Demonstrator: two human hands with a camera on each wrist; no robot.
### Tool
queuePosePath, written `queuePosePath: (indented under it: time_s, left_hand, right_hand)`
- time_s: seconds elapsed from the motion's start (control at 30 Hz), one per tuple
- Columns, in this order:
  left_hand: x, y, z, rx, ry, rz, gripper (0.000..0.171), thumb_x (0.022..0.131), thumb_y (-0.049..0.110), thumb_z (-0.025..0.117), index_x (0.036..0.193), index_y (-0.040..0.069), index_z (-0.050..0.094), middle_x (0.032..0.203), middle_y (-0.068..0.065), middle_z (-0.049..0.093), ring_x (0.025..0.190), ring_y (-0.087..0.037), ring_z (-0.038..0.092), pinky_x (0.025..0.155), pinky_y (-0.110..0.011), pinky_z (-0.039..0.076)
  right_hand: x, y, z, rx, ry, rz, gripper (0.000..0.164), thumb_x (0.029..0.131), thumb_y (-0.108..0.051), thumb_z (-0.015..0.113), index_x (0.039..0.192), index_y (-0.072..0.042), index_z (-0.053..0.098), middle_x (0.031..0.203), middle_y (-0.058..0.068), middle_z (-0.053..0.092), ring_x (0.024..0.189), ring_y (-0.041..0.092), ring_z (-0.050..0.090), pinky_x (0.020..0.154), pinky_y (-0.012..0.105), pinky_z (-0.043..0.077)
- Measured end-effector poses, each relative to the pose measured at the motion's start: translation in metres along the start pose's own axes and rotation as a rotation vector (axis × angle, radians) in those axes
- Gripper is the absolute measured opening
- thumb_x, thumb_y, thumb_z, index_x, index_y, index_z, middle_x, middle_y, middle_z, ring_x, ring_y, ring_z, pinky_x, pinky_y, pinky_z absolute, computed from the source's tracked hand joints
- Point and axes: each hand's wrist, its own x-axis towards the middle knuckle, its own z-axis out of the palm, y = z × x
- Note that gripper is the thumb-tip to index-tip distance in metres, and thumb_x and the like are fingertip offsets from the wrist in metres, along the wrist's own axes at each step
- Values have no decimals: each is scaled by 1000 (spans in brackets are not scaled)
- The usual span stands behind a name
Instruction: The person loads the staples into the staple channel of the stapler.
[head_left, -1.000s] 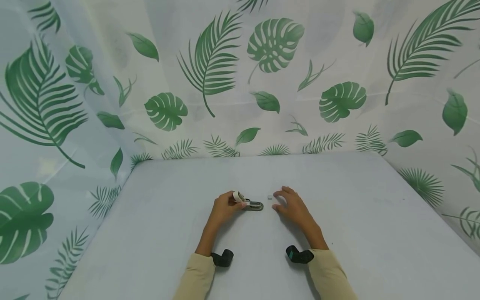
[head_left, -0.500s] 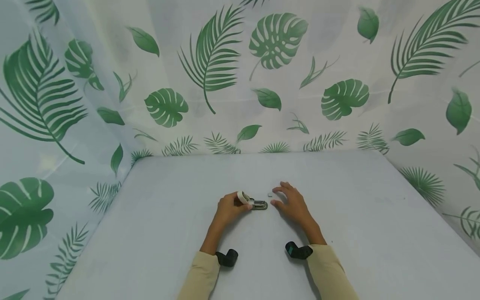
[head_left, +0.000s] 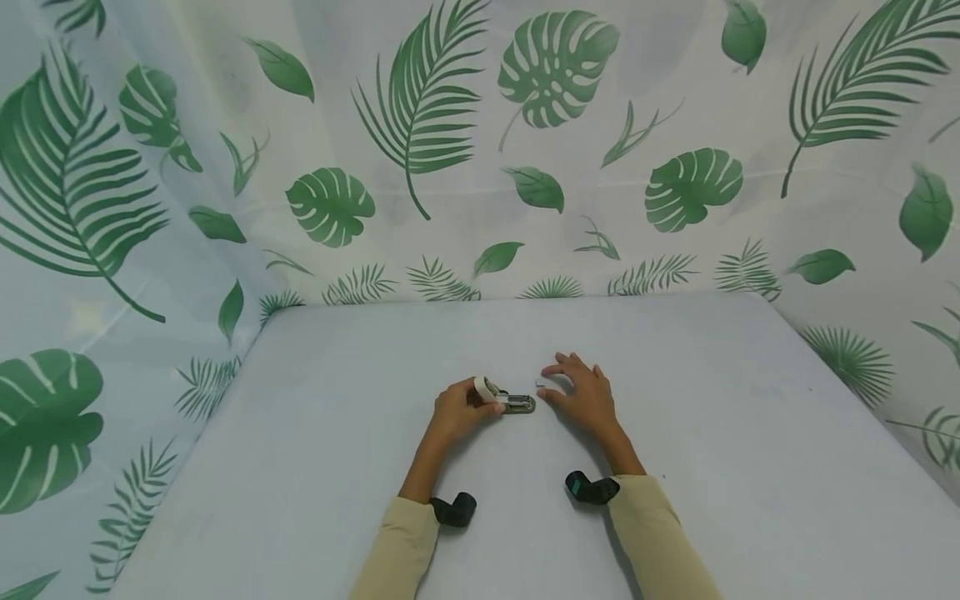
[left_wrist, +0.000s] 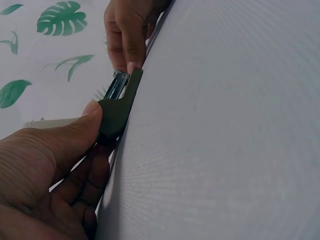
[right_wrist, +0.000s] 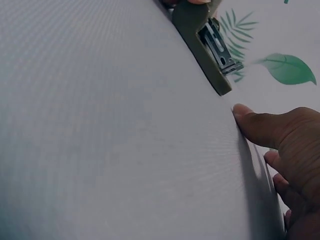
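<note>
On the pale worktop (head_left: 337,417) we see a person's left hand (head_left: 454,414), its grip clamped on the rear of a stapler (head_left: 517,405), thumb on the near side. The stapler's cream cover (head_left: 483,389) stands folded back; its metal magazine is exposed, and its dark green base points toward the right hand (head_left: 590,402). Just beyond the front end lies a small greyish piece (head_left: 539,384), near the right hand's fingertips. There we find the grip apart, thumb and forefinger separated; whether either touches the piece we cannot tell. In the right wrist view the thumb tip meets the worktop. Behind, we note a white cloth (head_left: 450,237) printed with green leaves.
</note>
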Motion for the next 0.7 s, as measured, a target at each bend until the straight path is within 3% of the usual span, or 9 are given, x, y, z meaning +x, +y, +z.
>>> queuePosePath:
  time_s: [0.2, 0.47, 0.7]
  left_hand:
    - [-1, 2, 0, 0, 3, -11, 28, 83, 28, 79, 105, 12, 71, 95, -5, 73, 85, -15, 64, 83, -38, 50]
    - [-3, 2, -1, -11, 12, -14, 30, 83, 29, 79, 106, 13, 71, 97, -5, 73, 89, -17, 65, 88, -43, 49]
    - [-4, 1, -1, -13, 11, -2, 30, 83, 30, 78, 107, 12, 71, 97, -5, 73, 89, -17, 65, 88, -44, 49]
  right_hand:
    - [0, -3, 4, -12, 37, 29, 29, 85, -30, 76, 109, -14, 72, 145, 17, 51, 144, 37, 34, 116, 62, 13]
    - [2, -2, 10, 6, 120, 0, 19, 85, -24, 76, 99, -12, 75, 136, 15, 60, 137, 35, 44, 114, 64, 17]
    - [1, -2, 11, 54, 171, 2, 16, 85, -22, 76, 95, -9, 75, 126, 11, 66, 125, 31, 55, 110, 60, 28]
